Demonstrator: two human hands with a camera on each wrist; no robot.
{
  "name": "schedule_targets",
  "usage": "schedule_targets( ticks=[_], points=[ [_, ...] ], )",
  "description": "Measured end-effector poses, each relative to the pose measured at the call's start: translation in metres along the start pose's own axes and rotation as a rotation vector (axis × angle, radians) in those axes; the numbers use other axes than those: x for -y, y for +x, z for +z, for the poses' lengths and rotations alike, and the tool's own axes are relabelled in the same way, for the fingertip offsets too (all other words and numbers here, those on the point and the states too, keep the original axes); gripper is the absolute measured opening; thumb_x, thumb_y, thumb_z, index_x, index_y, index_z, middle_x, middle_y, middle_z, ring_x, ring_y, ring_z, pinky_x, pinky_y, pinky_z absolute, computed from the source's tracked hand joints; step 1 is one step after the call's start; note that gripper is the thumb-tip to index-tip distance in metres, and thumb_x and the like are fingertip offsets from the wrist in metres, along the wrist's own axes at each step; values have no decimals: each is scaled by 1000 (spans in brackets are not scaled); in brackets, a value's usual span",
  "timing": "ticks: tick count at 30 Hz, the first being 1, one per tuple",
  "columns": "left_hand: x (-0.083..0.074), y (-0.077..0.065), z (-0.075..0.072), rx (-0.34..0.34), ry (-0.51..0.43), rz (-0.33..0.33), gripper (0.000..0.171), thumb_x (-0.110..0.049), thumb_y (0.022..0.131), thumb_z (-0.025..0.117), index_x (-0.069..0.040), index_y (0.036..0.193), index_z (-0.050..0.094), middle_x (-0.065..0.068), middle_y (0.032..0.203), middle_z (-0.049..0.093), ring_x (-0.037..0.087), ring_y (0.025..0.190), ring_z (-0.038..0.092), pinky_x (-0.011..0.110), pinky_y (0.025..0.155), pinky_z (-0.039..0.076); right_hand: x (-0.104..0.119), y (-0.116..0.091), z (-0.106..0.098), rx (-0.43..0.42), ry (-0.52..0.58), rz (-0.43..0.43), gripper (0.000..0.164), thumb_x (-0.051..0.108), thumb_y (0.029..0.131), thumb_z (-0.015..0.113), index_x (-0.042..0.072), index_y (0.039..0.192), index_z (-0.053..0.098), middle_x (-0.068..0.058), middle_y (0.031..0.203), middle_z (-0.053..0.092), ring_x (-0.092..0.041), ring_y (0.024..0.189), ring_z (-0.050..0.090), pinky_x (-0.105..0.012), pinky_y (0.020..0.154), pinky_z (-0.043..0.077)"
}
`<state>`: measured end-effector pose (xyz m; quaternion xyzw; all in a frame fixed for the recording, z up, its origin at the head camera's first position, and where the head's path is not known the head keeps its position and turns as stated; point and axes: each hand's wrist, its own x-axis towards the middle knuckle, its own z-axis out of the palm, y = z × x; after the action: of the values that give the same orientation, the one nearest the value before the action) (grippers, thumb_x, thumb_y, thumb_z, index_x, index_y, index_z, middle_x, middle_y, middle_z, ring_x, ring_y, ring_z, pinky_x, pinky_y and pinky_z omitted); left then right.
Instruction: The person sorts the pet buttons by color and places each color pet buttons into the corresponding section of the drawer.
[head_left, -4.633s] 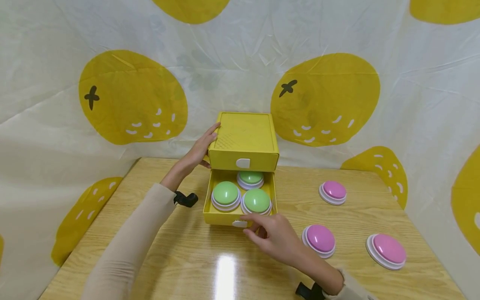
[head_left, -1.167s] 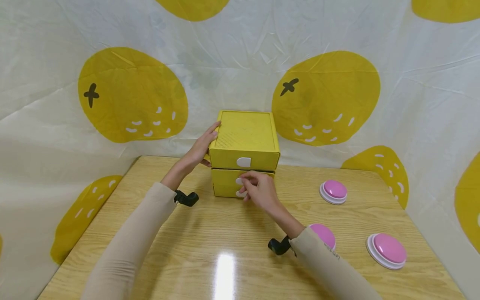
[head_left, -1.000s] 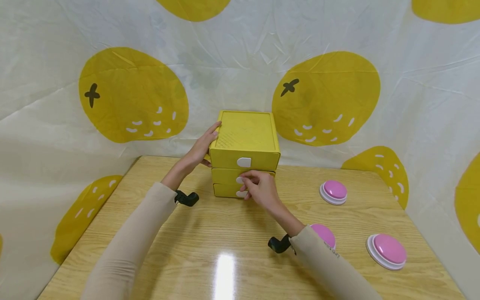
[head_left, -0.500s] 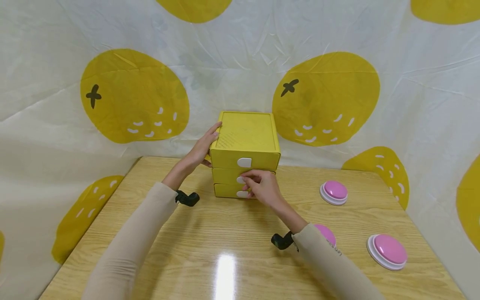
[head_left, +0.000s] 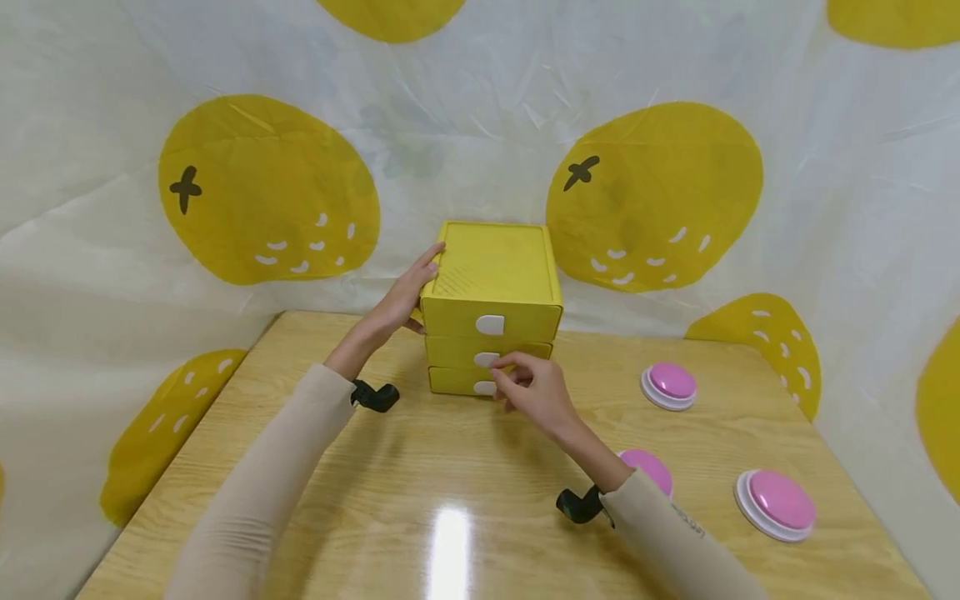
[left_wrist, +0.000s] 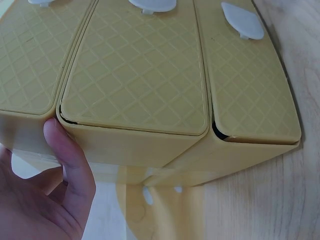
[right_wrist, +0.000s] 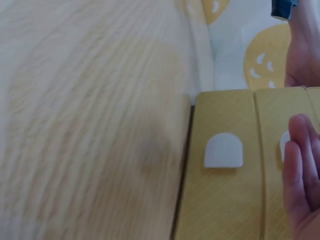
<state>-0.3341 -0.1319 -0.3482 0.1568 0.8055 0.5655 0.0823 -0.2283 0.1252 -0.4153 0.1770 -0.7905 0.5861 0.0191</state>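
A yellow three-drawer box (head_left: 491, 262) stands at the back of the table, its drawers pushed in flush. Each drawer front has a white tab handle. My left hand (head_left: 397, 304) rests against the box's left side, fingers reaching the top edge; in the left wrist view the thumb (left_wrist: 67, 150) touches the side near a front corner. Just right of the middle drawer's handle (head_left: 486, 359) is my right hand (head_left: 542, 396), its fingertips at the handle's edge. Seen from the right wrist, the fingers (right_wrist: 295, 175) lie fairly straight and partly cover that handle. The drawers' contents are hidden.
Three pink push buttons with white bases are on the right of the wooden table (head_left: 390, 500): a far one (head_left: 669, 383), a right one (head_left: 780, 504) and a near one (head_left: 651, 469) partly behind my right sleeve. A fruit-patterned cloth (head_left: 465, 125) hangs behind.
The middle drawer, earlier pulled out with three green push buttons inside, has been pushed in. My right hand followed it in, then drew slightly back rightward off the handle. My left hand stayed put.
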Motion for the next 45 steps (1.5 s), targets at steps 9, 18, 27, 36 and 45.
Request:
schedule_targets(
  ticks=[9, 18, 27, 36, 45],
  points=[
    [-3, -2, 0, -4, -5, -11, 53, -64, 107, 29, -60, 158, 15, 13, 148, 48, 26, 80, 63, 38, 55, 56, -21, 5, 1, 119, -110, 76, 23, 8, 97, 71, -4, 116, 74, -28, 78, 73, -32, 55, 69, -51, 57, 61],
    [-5, -1, 2, -4, -2, -10, 54, -64, 107, 30, -60, 159, 15, 17, 138, 53, 28, 81, 64, 37, 56, 57, -36, 11, 4, 153, -173, 120, 21, 11, 99, 68, 2, 117, 76, -23, 77, 75, -37, 58, 71, -46, 55, 61],
    [-4, -1, 1, 0, 2, -13, 53, -65, 106, 30, -62, 157, 15, 16, 143, 51, 28, 82, 64, 38, 57, 57, -38, 13, 10, 140, -206, 115, 20, 18, 98, 73, 4, 111, 79, -18, 74, 75, -30, 55, 71, -36, 51, 59],
    [1, -2, 1, 0, -5, -23, 53, -67, 106, 30, -64, 156, 15, 14, 150, 46, 28, 84, 64, 40, 58, 57, -37, 13, 12, 88, -228, 150, 14, 10, 97, 72, 3, 105, 82, -16, 75, 76, -30, 58, 73, -29, 50, 58],
    [-1, -1, 2, -1, -9, -14, 53, -67, 105, 31, -64, 156, 16, 15, 147, 48, 29, 85, 64, 38, 58, 57, -38, 15, 13, 57, -247, 136, 12, 13, 95, 74, 5, 100, 83, -14, 73, 77, -27, 56, 72, -24, 48, 54]
  ],
)
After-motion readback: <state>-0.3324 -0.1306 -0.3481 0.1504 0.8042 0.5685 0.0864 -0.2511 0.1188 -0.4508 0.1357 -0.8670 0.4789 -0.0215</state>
